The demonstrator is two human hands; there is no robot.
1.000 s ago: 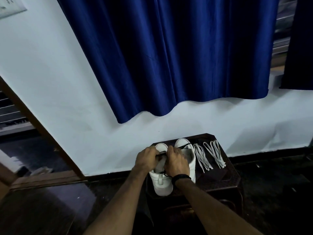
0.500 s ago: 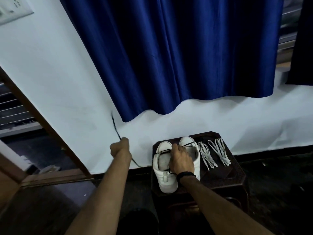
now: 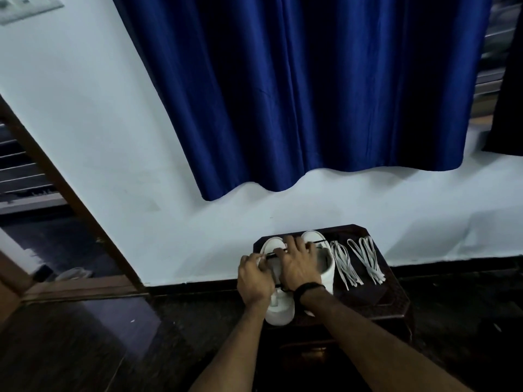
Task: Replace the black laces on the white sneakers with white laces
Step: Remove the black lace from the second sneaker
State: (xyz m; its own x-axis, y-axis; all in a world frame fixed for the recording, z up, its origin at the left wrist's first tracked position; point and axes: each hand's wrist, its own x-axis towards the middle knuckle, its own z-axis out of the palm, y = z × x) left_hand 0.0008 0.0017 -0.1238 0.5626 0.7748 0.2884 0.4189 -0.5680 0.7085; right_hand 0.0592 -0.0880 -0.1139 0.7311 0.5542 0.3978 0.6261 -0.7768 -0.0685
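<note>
Two white sneakers (image 3: 278,312) sit side by side on a dark desk (image 3: 396,301) by the wall, w/ two bundles of white laces (image 3: 343,263) just to their right. Left hand (image 3: 253,281) is over the left shoe, fingers (image 3: 256,260) pinched narrow on a black lace (image 3: 270,255) running across the shoe tops. Right hand (image 3: 300,265) lies flat on the shoes, fingers spread, pressing down, not gripping anything. Black band on right wrist.
</note>
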